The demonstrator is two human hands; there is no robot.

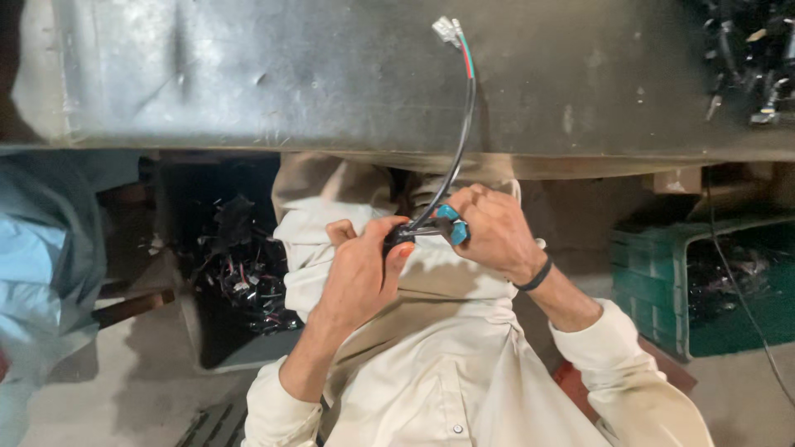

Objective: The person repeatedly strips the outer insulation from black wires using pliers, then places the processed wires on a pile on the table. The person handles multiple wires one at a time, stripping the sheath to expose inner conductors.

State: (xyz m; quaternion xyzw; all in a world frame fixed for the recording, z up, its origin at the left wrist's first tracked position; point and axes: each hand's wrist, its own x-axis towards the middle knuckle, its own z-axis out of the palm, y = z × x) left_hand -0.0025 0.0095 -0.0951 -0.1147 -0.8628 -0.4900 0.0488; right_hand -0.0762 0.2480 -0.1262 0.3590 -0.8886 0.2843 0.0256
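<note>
The person sat close against a grey metal table (331,83) that filled the top of the frame, both hands working just below its edge, near the middle of the picture. The left hand (360,269) was closed tight around the black end of a short cable (460,136), thumb pressed on top. The right hand (495,232) was closed on a small tool with blue handles (452,223), its nose set against the cable right where the left hand gripped it. As far as I could judge, the work on that lower end was in progress and not finished, since the tool was on the cable. The far end looked done already: the cable rose in a black curve over the table to the upper middle, where red and green wires came out of the sheath and ended in small pale connectors (445,30). A dark bin of tangled black cables (248,273) stood at centre left, and a green crate (662,281) at the right.
</note>
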